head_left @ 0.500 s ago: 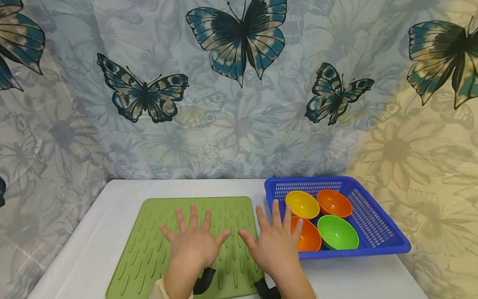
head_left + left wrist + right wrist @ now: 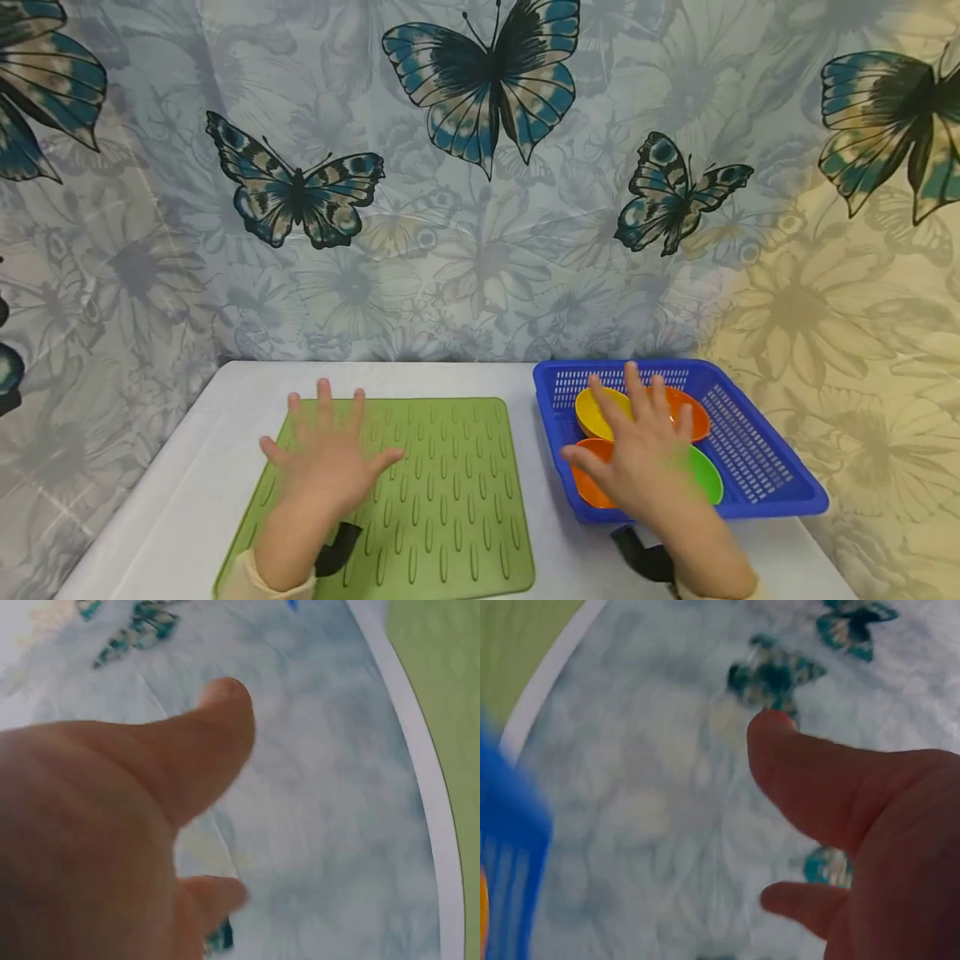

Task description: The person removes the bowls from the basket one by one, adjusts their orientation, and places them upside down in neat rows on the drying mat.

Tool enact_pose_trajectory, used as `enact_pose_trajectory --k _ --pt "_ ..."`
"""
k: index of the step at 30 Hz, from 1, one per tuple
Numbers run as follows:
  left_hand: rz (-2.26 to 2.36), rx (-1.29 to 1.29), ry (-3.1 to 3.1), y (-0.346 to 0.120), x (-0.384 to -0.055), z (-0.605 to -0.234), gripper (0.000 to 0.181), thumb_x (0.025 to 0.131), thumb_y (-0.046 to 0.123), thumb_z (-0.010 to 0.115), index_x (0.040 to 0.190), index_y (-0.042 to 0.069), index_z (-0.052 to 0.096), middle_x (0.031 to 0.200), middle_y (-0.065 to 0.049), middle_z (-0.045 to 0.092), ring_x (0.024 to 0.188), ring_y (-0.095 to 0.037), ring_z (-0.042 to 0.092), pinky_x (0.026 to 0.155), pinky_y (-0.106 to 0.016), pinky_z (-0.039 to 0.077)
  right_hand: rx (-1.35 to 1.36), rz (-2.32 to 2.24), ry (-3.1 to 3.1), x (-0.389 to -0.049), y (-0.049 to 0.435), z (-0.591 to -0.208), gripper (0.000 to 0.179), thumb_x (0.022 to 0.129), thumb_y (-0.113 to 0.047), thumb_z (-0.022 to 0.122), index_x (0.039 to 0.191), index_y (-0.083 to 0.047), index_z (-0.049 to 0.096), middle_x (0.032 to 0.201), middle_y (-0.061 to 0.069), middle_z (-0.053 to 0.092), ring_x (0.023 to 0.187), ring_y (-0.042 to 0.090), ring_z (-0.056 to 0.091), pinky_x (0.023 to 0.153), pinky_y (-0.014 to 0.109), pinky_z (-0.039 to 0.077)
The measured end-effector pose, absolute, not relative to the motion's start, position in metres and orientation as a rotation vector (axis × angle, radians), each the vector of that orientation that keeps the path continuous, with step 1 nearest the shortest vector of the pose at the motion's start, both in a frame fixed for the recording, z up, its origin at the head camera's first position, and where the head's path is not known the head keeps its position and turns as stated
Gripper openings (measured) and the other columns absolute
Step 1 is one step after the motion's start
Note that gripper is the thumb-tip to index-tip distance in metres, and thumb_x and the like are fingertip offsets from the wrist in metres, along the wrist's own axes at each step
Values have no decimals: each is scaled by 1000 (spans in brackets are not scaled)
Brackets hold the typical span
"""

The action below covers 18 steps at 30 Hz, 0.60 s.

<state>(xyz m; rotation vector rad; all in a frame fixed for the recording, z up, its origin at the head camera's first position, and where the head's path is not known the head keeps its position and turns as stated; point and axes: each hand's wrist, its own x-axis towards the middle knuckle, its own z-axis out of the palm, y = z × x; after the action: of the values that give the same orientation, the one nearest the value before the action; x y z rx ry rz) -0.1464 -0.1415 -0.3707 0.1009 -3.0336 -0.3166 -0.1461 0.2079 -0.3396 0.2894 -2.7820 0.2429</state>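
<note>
Wider apart than before, the left hand (image 2: 322, 467) has been shifted leftward and the right hand (image 2: 648, 458) rightward, while the mat and basket have been left in place. Behind everything, a butterfly-printed backdrop (image 2: 487, 275) is hung. Below it, a white table (image 2: 551, 550) is seen, on which a green ribbed mat (image 2: 420, 500) is laid, with a blue basket (image 2: 765, 450) set just beside it on the right. Four bowls are held in the basket: a yellow bowl (image 2: 591, 417) and an orange bowl (image 2: 696, 421) at the back, a second orange bowl (image 2: 588, 492) and a green bowl (image 2: 707, 477) in front, all partly covered by the right hand in the head view. Both hands are raised, backs toward the head camera, the left seen against the mat; all fingers are spread straight and released. Cream sleeves (image 2: 243, 583) and black straps (image 2: 341, 547) are worn at the wrists. Only by the wrist views are the thumbs (image 2: 214, 739) shown close up against the backdrop; by the right one, a blurred basket edge is also caught.
</note>
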Motion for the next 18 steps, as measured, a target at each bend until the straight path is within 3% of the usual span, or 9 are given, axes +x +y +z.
enact_pose_trajectory --k 4,9,11,15,18 --pt "-432 79 -3035 -189 -148 -370 110 69 84 41 151 16 15 149 -25 -16 126 -51 -24 80 -81 -5 291 402 -2843 -157 272 -316 98 75 -69 58 151 -21 18 152 23 -8 129 56 2 90 76 7" --pt "-647 -13 -3196 -247 -154 -378 113 72 77 50 151 10 5 141 -42 -6 122 -66 -1 78 -80 16 303 999 -2999 -175 350 -307 89 89 -46 59 152 -19 2 151 24 -7 126 60 9 85 76 19" --pt "-803 -47 -3246 -267 -156 -383 111 75 72 54 151 8 2 138 -46 -5 120 -66 2 78 -78 21 277 1235 -3048 -183 377 -312 83 94 -39 54 151 -15 -1 151 27 -4 125 60 8 84 74 24" --pt "-1239 -57 -3262 -296 -157 -396 104 81 57 61 151 15 -3 144 -38 -9 126 -59 -2 85 -73 24 109 1667 -3141 -193 416 -328 74 99 -34 45 149 -8 -3 147 32 -9 123 64 1 79 71 35" --pt "-1533 -53 -3222 -310 -154 -404 96 86 47 62 151 22 -3 148 -31 -7 129 -56 8 85 -68 31 -30 1880 -3154 -195 433 -340 72 100 -34 42 149 -5 -2 145 35 -13 122 65 -2 80 68 37"
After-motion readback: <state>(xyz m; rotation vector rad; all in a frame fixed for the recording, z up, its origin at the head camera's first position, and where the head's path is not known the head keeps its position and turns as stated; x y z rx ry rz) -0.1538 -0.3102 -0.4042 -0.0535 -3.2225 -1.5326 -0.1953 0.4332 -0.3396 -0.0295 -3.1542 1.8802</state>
